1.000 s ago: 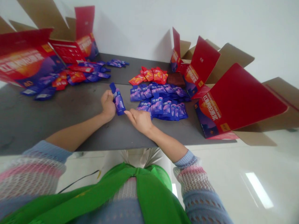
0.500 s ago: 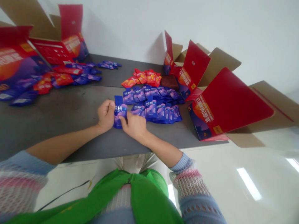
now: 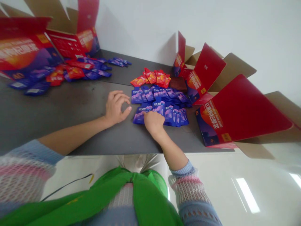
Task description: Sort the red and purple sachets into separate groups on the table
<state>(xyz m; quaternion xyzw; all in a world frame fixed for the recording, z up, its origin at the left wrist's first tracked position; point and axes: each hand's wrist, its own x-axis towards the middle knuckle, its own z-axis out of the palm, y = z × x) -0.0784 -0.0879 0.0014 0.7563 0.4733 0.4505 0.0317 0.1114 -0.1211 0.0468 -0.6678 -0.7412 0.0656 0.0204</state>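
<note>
My right hand [image 3: 154,124] is at the front row of blue-purple pouches, its fingers curled and a fingertip on the right part of a flat sachet pouch [image 3: 139,116] at the row's left end. How far its fingers reach round this pouch is hidden. My left hand [image 3: 117,107] is just left of the pile, empty, with thumb and fingers apart. Behind the front row lies a second row of blue-purple pouches [image 3: 148,94], overlapping each other. Red-orange pouches [image 3: 151,78] form a group farther back.
Open red cartons [image 3: 211,122] with raised flaps stand along the right side of the grey table [image 3: 77,116]. More cartons [image 3: 25,50] stand at the left, with mixed red and blue pouches before them. A dark brown block [image 3: 178,83] lies beside the red pouches.
The pouch that both hands held is out of my left hand, which has opened. My right hand has moved right onto the front row. The view has shifted slightly left.
</note>
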